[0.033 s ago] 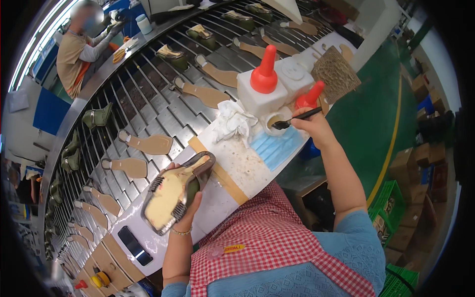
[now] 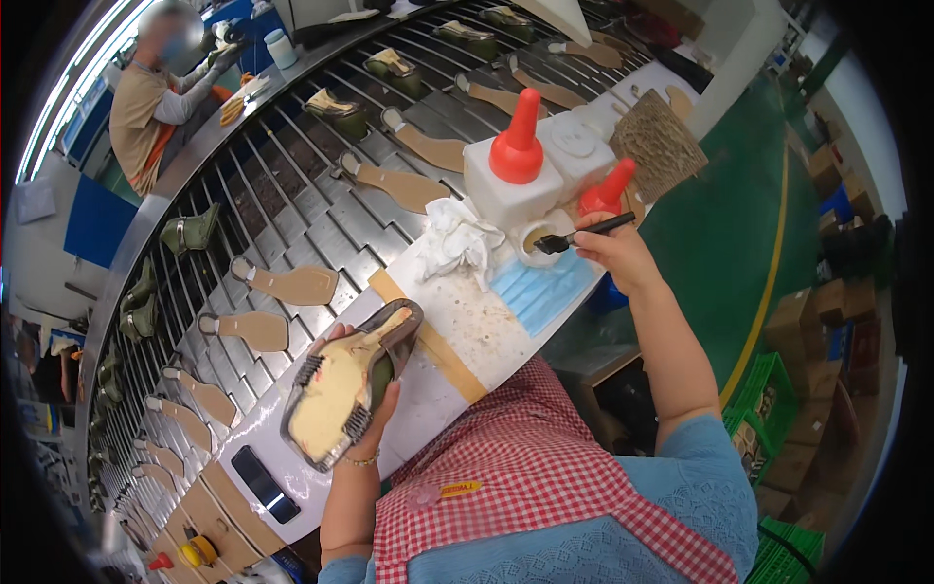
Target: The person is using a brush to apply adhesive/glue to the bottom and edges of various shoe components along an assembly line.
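My left hand (image 2: 381, 414) grips a dark green shoe upper (image 2: 331, 394), turned underside up. Its cream bottom faces me, with dark fringe-like edges at the sides. A black-handled brush (image 2: 605, 225) is pinched in my right hand (image 2: 618, 255). The dark bristles sit at the mouth of a small white pot (image 2: 531, 232) with yellowish contents; whether they touch these I cannot tell. Beside the pot stand a white bottle with a red cone cap (image 2: 517, 146) and a second red cone cap (image 2: 609, 187). A blue face mask (image 2: 545, 292) and a crumpled white cloth (image 2: 459, 238) lie close by.
A curved roller conveyor (image 2: 292, 185) carries tan soles (image 2: 302, 285) and green shoe uppers (image 2: 188, 230). On my white worktop (image 2: 477, 331) lies a phone (image 2: 263, 484). A rough brown block (image 2: 660, 131) stands right. Across the conveyor, a person (image 2: 156, 107) handles a shoe.
The shoe upper in my left hand has shifted slightly downward. My right hand and the brush have barely moved.
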A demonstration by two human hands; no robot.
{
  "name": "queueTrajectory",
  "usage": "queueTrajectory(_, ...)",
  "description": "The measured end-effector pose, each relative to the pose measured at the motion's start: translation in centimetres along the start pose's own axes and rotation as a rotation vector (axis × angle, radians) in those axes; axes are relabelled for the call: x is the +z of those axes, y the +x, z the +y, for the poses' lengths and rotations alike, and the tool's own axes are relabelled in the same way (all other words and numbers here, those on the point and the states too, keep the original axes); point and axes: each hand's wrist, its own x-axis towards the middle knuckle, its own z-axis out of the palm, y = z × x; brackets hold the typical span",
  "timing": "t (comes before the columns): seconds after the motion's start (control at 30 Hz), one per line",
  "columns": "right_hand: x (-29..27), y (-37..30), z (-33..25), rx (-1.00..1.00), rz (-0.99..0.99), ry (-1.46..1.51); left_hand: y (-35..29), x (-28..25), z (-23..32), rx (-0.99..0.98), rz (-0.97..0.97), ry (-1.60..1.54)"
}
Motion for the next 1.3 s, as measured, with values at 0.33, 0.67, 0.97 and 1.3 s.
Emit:
queueTrajectory(0.33, 0.9, -0.9, 4.4, 0.633, 0.219, 0.897, -2.1, 2.2, 4.3, -0.007, -0.062, 0.348)
queueTrajectory(0.67, 6.8, -9.9, -5.8, -0.043, -0.250, 0.573, -4.8, 5.0, 0.1, 0.031, -0.024, 0.028)
queueTrajectory(0.97, 12.8, -14.0, -7.5, 0.005, -0.544, 0.293, -5.7, 4.8, -0.4, 0.098, -0.093, -0.026)
queueTrajectory(1.3, 13.6, -14.6, -8.5, -0.441, -0.532, -0.063, -5.7, 5.2, 0.3, 0.169, -0.062, -0.027)
